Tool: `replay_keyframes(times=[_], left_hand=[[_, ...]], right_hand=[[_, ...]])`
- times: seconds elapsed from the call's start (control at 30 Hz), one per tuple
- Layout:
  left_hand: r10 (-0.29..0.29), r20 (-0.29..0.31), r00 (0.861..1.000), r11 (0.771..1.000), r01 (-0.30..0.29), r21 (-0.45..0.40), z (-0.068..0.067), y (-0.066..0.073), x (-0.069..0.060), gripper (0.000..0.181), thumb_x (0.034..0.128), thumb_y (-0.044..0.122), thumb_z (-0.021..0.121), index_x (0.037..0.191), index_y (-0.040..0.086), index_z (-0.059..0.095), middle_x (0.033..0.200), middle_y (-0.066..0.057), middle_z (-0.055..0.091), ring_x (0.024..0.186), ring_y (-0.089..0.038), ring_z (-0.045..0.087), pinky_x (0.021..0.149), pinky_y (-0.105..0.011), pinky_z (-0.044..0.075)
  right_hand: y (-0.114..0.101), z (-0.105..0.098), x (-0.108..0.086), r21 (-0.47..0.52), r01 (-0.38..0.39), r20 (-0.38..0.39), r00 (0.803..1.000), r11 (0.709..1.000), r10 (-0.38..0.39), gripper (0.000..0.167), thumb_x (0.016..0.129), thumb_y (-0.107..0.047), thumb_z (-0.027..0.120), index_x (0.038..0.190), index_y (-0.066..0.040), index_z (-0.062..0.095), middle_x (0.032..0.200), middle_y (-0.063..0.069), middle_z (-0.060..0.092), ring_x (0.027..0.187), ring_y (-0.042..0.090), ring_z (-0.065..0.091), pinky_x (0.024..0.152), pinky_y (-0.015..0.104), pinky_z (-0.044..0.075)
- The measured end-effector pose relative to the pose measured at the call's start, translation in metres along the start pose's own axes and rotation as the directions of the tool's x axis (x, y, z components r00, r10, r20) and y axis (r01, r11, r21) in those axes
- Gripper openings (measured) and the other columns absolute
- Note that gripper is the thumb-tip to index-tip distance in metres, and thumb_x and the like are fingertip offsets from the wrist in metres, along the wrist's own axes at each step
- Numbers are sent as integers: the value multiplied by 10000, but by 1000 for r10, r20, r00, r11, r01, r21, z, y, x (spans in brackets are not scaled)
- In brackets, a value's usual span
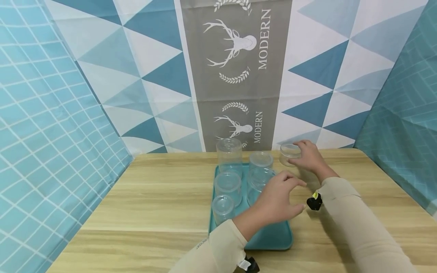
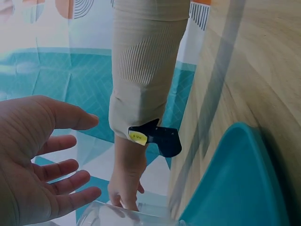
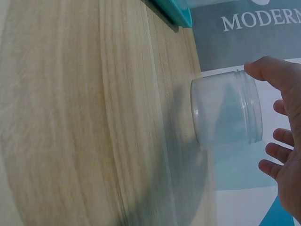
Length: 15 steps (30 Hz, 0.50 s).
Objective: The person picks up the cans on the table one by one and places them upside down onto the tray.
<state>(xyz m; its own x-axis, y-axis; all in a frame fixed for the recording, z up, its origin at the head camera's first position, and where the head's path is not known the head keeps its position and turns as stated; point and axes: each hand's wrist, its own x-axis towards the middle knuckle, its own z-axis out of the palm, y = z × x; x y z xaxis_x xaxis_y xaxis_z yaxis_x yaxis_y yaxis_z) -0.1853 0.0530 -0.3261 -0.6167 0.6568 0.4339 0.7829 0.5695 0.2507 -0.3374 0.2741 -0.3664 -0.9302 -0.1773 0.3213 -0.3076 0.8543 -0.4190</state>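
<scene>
A clear plastic jar (image 1: 290, 154) is at the back right of the wooden table, beside the teal tray (image 1: 273, 239). My right hand (image 1: 311, 158) is at its rim. In the right wrist view, the thumb touches the rim of this jar (image 3: 225, 110), while the other fingers spread apart from it. Over the tray's right side hovers my left hand (image 1: 278, 195), thumb and fingers parted with nothing between them. Several clear jars of different sizes stand on the tray, among them a tall one (image 1: 229, 153) at the back and a small one (image 1: 223, 208) in front.
A patterned cloth (image 1: 235, 83) hangs just behind the table's (image 1: 153, 201) back edge. Teal cloths hang at the left (image 1: 58, 125) and right (image 1: 406, 117). My left forearm crosses the tray's front edge.
</scene>
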Motion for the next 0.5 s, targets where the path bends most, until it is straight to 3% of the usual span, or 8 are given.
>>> replay_keyframes(times=[0.5], left_hand=[[-91,-30,995,996,90,-24,4,2,14,401,850,349,748,1223,235,656,1236,71,552,1108,-42,527,872,-120,407]], right_hand=[[1,14,15,46,-88,12,996,995,88,847,844,-331,727,1454,85,312,1458,365,243,1302,570,237,975,732,296]])
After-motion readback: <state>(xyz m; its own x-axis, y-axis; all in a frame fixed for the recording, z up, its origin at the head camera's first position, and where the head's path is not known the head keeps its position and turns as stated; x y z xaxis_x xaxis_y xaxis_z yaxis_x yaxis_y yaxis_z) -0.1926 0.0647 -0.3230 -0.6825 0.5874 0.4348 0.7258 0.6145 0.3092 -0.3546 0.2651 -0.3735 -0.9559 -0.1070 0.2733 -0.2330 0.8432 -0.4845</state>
